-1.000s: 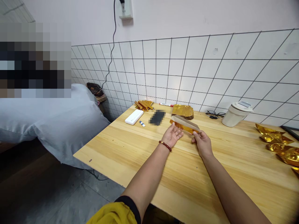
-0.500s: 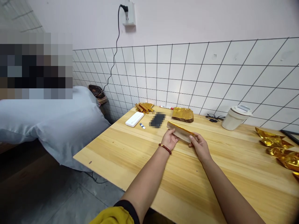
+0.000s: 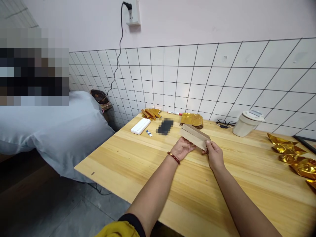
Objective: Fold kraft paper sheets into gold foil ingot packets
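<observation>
A creased sheet of gold foil paper (image 3: pixel 194 136) is held just above the table, its plain brown back facing up. My left hand (image 3: pixel 183 148), wearing a dark red bead bracelet (image 3: pixel 173 158), supports the sheet's left and lower edge from below, with fingers partly hidden under it. At the right end, my right hand (image 3: pixel 214 153) pinches the paper between thumb and fingers. Just behind the sheet lies a stack of gold foil paper (image 3: pixel 192 119).
Gold strips (image 3: pixel 151 114), a white power bank (image 3: pixel 140 126), a small blue-and-white item (image 3: pixel 149 133), a blurred dark object (image 3: pixel 165 127) and a marker (image 3: pixel 174 113) lie at the back left. Glasses (image 3: pixel 225 124), a lidded cup (image 3: pixel 247 123) and several folded gold pieces (image 3: pixel 288 149) are rightward.
The sheet has turned in my hands: its gold edge showed before, and now a wider brown face shows. My right hand has shifted slightly right, and my left fingers have straightened beneath it.
</observation>
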### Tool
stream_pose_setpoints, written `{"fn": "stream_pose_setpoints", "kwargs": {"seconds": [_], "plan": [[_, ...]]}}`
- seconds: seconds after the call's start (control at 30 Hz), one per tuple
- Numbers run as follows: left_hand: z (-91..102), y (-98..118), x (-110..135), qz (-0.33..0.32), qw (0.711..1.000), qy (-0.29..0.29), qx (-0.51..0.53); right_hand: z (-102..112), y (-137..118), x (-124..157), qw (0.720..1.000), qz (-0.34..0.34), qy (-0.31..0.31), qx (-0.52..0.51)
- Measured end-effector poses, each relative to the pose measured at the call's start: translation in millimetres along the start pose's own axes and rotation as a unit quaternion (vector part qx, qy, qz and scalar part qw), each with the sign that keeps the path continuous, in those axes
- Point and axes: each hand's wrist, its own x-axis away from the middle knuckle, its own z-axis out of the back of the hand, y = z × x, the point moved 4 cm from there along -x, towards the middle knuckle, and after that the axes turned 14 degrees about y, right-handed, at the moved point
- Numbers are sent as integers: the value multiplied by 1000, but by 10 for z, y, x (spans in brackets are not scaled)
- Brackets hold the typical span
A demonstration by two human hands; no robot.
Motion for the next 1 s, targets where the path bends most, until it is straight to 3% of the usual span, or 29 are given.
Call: {"fn": "stream_pose_setpoints", "kwargs": {"seconds": [0.2, 0.57, 0.83, 1.0], "plan": [[102, 11, -76, -32, 995, 92, -10, -30, -42, 34, 1000, 0, -19, 12], [186, 20, -126, -15, 978, 200, 64, -26, -35, 60, 998, -21, -55, -17], [185, 3, -133, -15, 980, 187, 66, -88, -38, 88, 996, -19, -82, 21], [181, 3, -135, -1, 974, 211, 79, -63, -27, 80, 996, -15, -73, 44]]}}
